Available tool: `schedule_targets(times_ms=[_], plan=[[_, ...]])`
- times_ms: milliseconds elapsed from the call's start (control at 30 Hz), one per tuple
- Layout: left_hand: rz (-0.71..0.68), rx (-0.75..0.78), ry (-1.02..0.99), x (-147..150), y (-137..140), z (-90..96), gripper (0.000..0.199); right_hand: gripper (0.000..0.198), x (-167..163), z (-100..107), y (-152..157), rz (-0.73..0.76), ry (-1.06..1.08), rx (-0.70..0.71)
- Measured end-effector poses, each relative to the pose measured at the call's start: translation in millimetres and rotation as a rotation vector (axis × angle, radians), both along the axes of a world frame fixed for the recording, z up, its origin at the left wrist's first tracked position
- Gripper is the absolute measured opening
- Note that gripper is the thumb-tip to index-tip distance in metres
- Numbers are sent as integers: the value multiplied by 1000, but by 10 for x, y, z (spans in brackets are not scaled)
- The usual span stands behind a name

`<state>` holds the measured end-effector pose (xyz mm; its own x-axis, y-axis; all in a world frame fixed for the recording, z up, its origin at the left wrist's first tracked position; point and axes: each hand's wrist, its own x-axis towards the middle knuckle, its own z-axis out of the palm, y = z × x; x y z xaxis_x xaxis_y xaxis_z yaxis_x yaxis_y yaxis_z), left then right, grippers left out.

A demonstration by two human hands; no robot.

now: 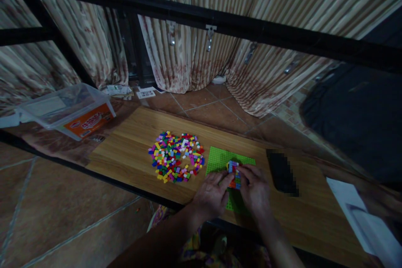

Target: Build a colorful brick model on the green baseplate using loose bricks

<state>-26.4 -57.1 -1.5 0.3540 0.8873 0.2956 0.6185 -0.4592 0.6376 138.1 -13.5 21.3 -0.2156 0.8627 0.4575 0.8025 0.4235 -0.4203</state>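
A small block of multicoloured toy bricks (pixel 234 181), with blue, red and orange pieces, stands on a green studded baseplate (pixel 220 157). My left hand (pixel 213 192) is at its left side, thumb and fingers closed against the bricks. From the right, my right hand (pixel 256 188) grips the same block with its thumb and bent fingers. Both hands hide part of the baseplate and the lower edge of the block. Left of the baseplate, a wide heap of loose toy bricks (pixel 171 157) in many colours is spread on the wooden board (pixel 125 150).
A dark, pixelated flat object (pixel 282 171) lies right of the baseplate. White papers (pixel 348 197) are at the board's right end. A clear plastic bin (pixel 69 109) with an orange label stands at the left. Behind hang striped curtains (pixel 188 58) and a black metal bar (pixel 194 12).
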Motion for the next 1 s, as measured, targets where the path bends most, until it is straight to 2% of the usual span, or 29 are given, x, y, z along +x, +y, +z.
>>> schedule_targets(times_ms=[367, 567, 667, 767, 867, 1000], plan=[[18, 0, 22, 9, 0, -7, 58, 38, 28, -116, 8, 9, -141, 26], [24, 18, 16, 11, -11, 6, 59, 37, -26, 76, -23, 21, -168, 2], [21, 34, 0, 20, -6, -28, 57, 34, -228, 227, -34, -7, -72, 7], [27, 33, -22, 32, 0, -102, 51, 28, -551, 317, 17, 87, -29, -56], [25, 16, -46, 40, -3, -162, 50, 23, -861, 296, 127, 162, -181, -176], [-20, 1, -59, 40, -7, -169, 48, 25, -1062, 174, 263, 101, -312, -267]])
